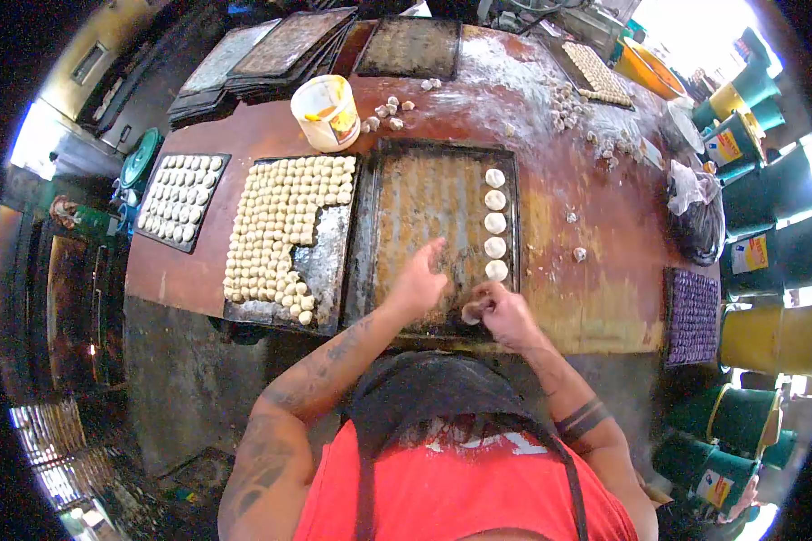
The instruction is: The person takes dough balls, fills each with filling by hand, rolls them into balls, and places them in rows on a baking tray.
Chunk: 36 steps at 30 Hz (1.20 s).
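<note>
My left hand [421, 283] hovers over the dark baking tray [424, 207] in front of me, a finger stretched forward and nothing visible in it. At the tray's near right corner, my right hand [503, 317] has its fingers curled round a pale dough ball [472, 312], slightly smeared by motion. Several round white dough balls [495, 224] stand in one column along the tray's right side, just beyond my right hand. Left of this tray, a second tray [320, 261] carries tightly packed small dough balls [266, 225], with bare metal showing on its right part.
A white bucket [323, 117] stands behind the trays. Another filled tray [182, 200] lies at far left, stacked trays [280, 50] at the back. Flour and dough scraps [568, 108] cover the back right. A black bag [696, 221] and purple tray [692, 316] sit at the right edge.
</note>
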{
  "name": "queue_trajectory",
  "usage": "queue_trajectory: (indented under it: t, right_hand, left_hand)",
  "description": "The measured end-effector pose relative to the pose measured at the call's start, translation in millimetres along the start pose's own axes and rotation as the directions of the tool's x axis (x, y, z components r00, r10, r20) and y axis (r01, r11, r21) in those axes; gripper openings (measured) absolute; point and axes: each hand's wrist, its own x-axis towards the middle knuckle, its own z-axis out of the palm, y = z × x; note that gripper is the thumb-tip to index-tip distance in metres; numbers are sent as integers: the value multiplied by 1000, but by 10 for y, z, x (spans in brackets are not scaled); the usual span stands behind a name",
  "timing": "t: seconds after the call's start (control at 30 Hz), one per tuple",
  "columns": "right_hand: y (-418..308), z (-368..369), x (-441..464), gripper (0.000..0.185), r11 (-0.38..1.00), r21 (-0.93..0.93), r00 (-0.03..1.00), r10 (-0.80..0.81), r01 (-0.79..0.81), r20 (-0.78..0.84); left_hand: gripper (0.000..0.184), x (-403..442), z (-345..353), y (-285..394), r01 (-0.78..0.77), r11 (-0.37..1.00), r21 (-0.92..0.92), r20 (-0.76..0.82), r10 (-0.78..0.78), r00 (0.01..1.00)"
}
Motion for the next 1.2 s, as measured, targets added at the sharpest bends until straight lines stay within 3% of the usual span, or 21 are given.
queue_trajectory:
  t: [0.07,0.17,0.2,0.3,0.33,0.43,0.47,0.5,0.53,0.6,0.63,0.7,0.73,0.77,0.8,0.9,1.0,1.03,1.07,1.13,1.2]
  right_hand:
    - [262,194,-94,32,929,-316,979,-157,192,133]
    - [98,68,-160,39,837,-415,922,-388,356,8]
    - [-69,3,-225,44,847,-430,943,-331,314,36]
    - [286,179,-410,54,552,-540,764,-550,636,337]
    - [150,91,-381,41,614,-437,739,-638,657,216]
    - [-109,-521,100,30,786,-464,907,-290,408,306]
    - [212,-647,412,22,723,-660,957,-1,202,291]
    - [555,-766,472,22,755,-655,995,-91,36,-50]
    - [898,-885,531,22,826,-558,907,-169,-83,-385]
    - [1633,-1115,518,27,850,-511,898,-118,-129,-424]
    - [1904,-1173,425,29,804,-561,912,-60,-197,-406]
    - [2368,-1218,290,21,793,-587,930,-74,-164,-360]
    - [2254,-1204,238,16,976,-155,899,75,-155,-431]
    - [2137,-1225,172,10,945,309,872,241,-109,-426]
    - [2055,-1232,111,6,710,704,856,384,-34,-346]
    - [2151,-1018,-94,13,506,862,694,612,25,-379]
    - [1115,-780,-3,21,237,968,735,670,-78,-105]
    - [1376,-522,84,21,404,913,846,504,-52,-174]
    - [1284,-392,178,19,562,825,891,405,-63,-207]
    - [428,-223,422,15,822,563,923,281,-89,-264]
    - [-241,-202,517,13,848,524,985,149,-79,-93]
  left_hand:
    - [59,74,-31,83,23,997,-67,-69,-28,997]
    - [54,50,-15,360,32,999,41,-34,-30,999]
    - [51,47,-23,354,61,997,51,-6,-61,998]
    - [43,46,-56,247,134,989,60,97,-139,985]
    - [41,30,-47,162,152,987,44,138,-157,978]
    - [34,-115,-45,136,199,978,56,179,-206,962]
    - [33,-189,-85,153,217,973,76,178,-227,958]
    - [31,-244,-156,147,197,969,147,127,-216,968]
    - [29,-313,-244,141,183,958,221,78,-204,976]
    - [21,-409,-514,26,130,894,429,-55,-118,991]
    - [20,-431,-724,-133,55,791,609,-157,53,986]
    - [16,-432,-1174,-254,209,719,663,-331,31,943]
    - [14,-414,-1383,-279,192,703,685,-397,139,907]
    - [12,-423,-1506,-327,370,639,674,-557,111,823]
    - [12,-379,-1644,-365,323,581,747,-538,243,808]
    - [12,-184,-2020,-518,227,407,885,-414,460,785]
    - [15,-6,-2229,-597,210,313,926,-339,448,827]
    - [17,58,-2245,-609,211,294,932,-325,422,846]
    - [18,106,-2184,-528,220,305,927,-336,408,849]
    - [16,125,-1801,-133,257,748,612,-578,201,791]
    - [19,173,-1363,41,167,985,-41,-604,-158,781]
